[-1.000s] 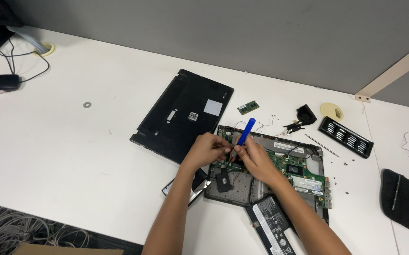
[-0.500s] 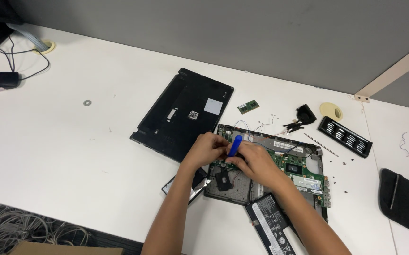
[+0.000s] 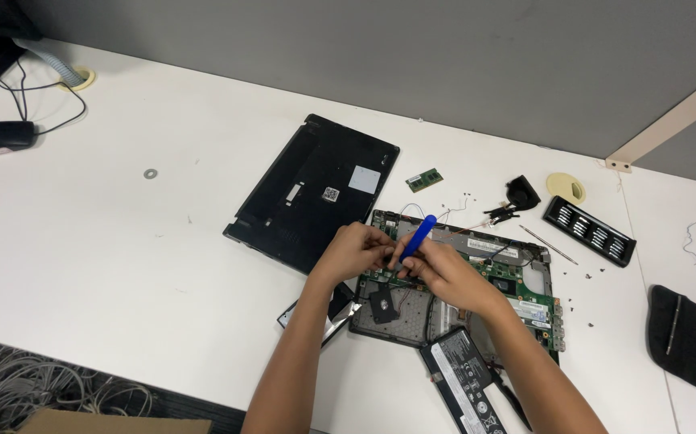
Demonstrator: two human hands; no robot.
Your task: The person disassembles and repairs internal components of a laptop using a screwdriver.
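Note:
An opened laptop base (image 3: pixel 517 283) with a green circuit board lies on the white table. My right hand (image 3: pixel 443 272) grips a blue-handled screwdriver (image 3: pixel 418 237), its tip pointing down into the left part of the board. My left hand (image 3: pixel 353 251) is closed right beside it, fingertips pinching at the same spot; what they pinch is hidden. A black battery pack (image 3: pixel 464 383) lies at the near edge of the base, under my right forearm.
A black laptop bottom cover (image 3: pixel 312 191) lies left of the base. A small green memory module (image 3: pixel 425 179), a black bit holder (image 3: pixel 589 231), loose screws, a thin metal rod (image 3: pixel 549 244) and a black tool pouch (image 3: pixel 692 341) lie to the right. Cables hang below the table's near-left edge.
The screwdriver handle has tilted lower and shifted slightly left over the board. Both hands stay together at the same spot.

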